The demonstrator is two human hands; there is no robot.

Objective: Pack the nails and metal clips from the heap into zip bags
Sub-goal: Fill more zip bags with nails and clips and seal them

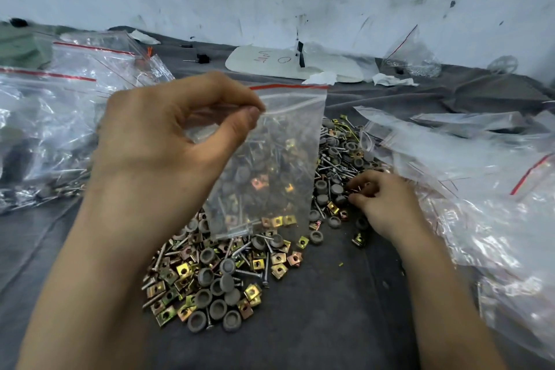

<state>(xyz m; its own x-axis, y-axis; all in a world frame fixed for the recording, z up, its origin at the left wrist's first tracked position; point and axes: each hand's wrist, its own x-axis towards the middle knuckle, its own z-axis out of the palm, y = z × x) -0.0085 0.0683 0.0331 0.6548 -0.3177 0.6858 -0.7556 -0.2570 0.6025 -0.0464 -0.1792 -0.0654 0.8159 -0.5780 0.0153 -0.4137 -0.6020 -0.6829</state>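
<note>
A: What is the left hand [168, 135] doing?

B: It is pinching the zip bag [270, 159] by its top left corner, thumb and forefinger closing on the plastic just under the red strip. The bag is hanging upright over the heap [228, 273], its bottom edge sitting right at the pile.

A: Is anything lying inside it?

B: A few nails and metal clips are resting along the bottom; the rest is showing the heap through the clear plastic.

A: And the right hand [381, 201]?

B: It is reaching down into the right side of the heap, fingers curling inward with the tips among small pieces. Whether they are actually gripping one, I cannot tell.

A: What is the heap made of?

B: Nails [159, 258], gold-coloured metal clips [183, 270] and grey round caps [205, 276] are lying mixed on a grey cloth [330, 324]. Loose clear bags are piling up at the left [45, 117] and at the right [480, 219].
</note>
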